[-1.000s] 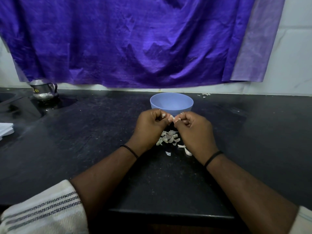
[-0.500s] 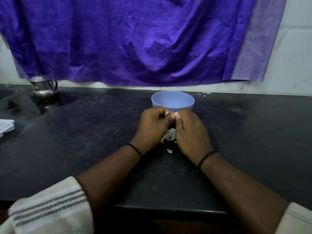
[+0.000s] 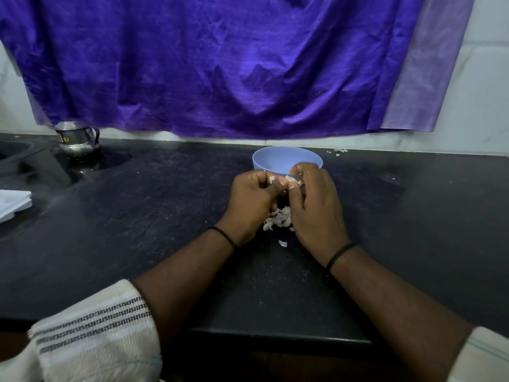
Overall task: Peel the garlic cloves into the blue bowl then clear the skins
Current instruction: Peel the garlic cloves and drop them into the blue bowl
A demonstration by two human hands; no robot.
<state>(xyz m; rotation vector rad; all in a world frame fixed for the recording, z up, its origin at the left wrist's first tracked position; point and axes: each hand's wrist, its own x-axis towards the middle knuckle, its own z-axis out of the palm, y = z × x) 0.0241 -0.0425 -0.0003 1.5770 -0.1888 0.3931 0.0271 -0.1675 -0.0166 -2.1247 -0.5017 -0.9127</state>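
Note:
The blue bowl [image 3: 278, 159] stands on the black counter just beyond my hands. My left hand [image 3: 252, 204] and my right hand [image 3: 316, 208] meet in front of its near rim. Both pinch a small garlic clove [image 3: 290, 180] between thumbs and fingertips, with a strip of pale skin showing on it. Under and between my hands lies a heap of garlic skins [image 3: 279, 220] on the counter, partly hidden by my right hand. One loose skin flake [image 3: 283, 243] lies nearer to me. The bowl's inside is mostly hidden from this angle.
A steel jug [image 3: 77, 140] stands at the back left beside a sink edge. A white folded cloth [image 3: 12, 204] lies at the far left. A purple curtain [image 3: 220, 64] hangs behind the counter. A few skin bits [image 3: 338, 152] lie by the wall behind the bowl.
My hands have come closer together and shifted slightly toward the bowl. My right hand has turned over the skin heap, covering more of it. The clove stays pinched between both hands.

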